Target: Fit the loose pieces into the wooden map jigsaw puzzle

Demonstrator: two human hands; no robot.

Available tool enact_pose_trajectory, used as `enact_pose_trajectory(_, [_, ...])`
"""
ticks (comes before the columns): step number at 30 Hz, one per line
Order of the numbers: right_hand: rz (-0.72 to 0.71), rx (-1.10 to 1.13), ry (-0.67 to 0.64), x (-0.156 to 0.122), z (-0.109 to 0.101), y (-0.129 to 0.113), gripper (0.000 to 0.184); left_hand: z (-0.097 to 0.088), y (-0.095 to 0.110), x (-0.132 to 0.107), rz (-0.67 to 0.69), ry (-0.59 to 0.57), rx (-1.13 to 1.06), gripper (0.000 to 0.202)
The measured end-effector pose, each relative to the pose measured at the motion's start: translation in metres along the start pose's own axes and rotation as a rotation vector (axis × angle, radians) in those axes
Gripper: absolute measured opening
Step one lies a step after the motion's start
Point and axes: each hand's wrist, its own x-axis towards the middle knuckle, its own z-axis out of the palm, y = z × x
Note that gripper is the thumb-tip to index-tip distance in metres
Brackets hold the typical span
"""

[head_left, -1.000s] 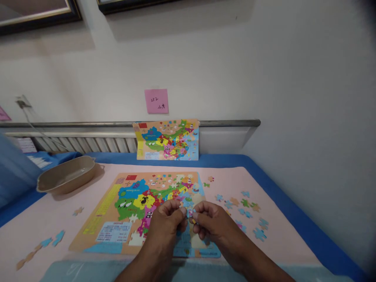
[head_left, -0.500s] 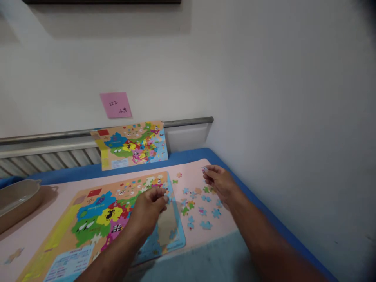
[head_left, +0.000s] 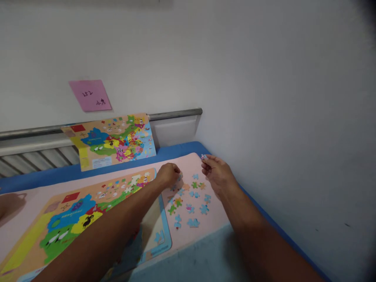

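Note:
My right hand (head_left: 217,172) is raised over the far right of the pink mat (head_left: 216,211), thumb and fingers pinching a small pale blue and pink puzzle piece (head_left: 203,157). My left hand (head_left: 168,175) reaches past the right edge of the puzzle board (head_left: 167,223), its fingers curled down. At those fingertips a small light puzzle piece (head_left: 180,177) shows, partly hidden. Loose puzzle pieces (head_left: 193,223), mostly light blue with some green and orange, lie scattered between the hands. The colourful map on the board is partly covered by my left forearm, and a bare tan area shows at its right.
A printed map sheet (head_left: 117,141) leans against the metal rail (head_left: 176,114) at the back. Above it a pink note (head_left: 90,96) is stuck to the wall. On the right, the wall (head_left: 279,137) rises beside the blue table edge (head_left: 188,147). Part of a tan container (head_left: 7,205) shows at far left.
My left hand has moved from above the board to the loose pieces on its right. My right hand still pinches its piece. The view has turned slightly to the right.

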Motion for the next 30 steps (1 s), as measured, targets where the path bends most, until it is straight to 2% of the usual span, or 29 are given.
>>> enact_pose_trajectory(7, [0.016, 0.011, 0.011, 0.002, -0.002, 0.002, 0.020, 0.004, -0.003, 0.010, 0.006, -0.090, 0.026, 0.012])
enact_pose_trajectory(18, [0.030, -0.032, -0.052, -0.003, 0.004, 0.011, 0.022, -0.002, -0.004, 0.005, 0.069, -0.040, 0.091, 0.022])
enact_pose_trajectory(23, [0.037, -0.044, -0.062, -0.005, 0.007, 0.014, 0.023, -0.019, -0.014, -0.004, 0.119, -0.046, 0.128, 0.022])
enact_pose_trajectory(30, [0.054, -0.066, -0.063, -0.007, 0.009, 0.017, 0.021, -0.047, -0.030, -0.044, 0.229, -0.250, 0.189, 0.023])
